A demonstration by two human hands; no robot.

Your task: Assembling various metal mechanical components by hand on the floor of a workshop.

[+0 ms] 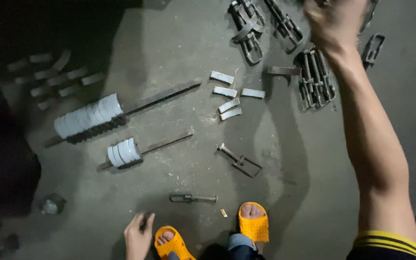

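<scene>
My right hand [334, 20] is stretched far forward over a heap of dark metal clamp frames [316, 77] at the top of the view; motion blur hides whether it holds one. My left hand [137, 236] rests low near my left foot, with its fingers curled on a small dark object [147, 221]. Two long metal rods lie on the concrete floor: one [88, 117] carries a long row of grey curved pieces, the other [123, 153] a short stack. Several loose grey curved pieces [229, 95] lie between the rods and the frames.
My feet wear orange slippers [253, 223]. A small metal clamp [240, 162] and a short bolt-like tool [193, 198] lie in front of them. More grey pieces [54, 74] sit in the dark at the left. A small round object [51, 204] lies at lower left.
</scene>
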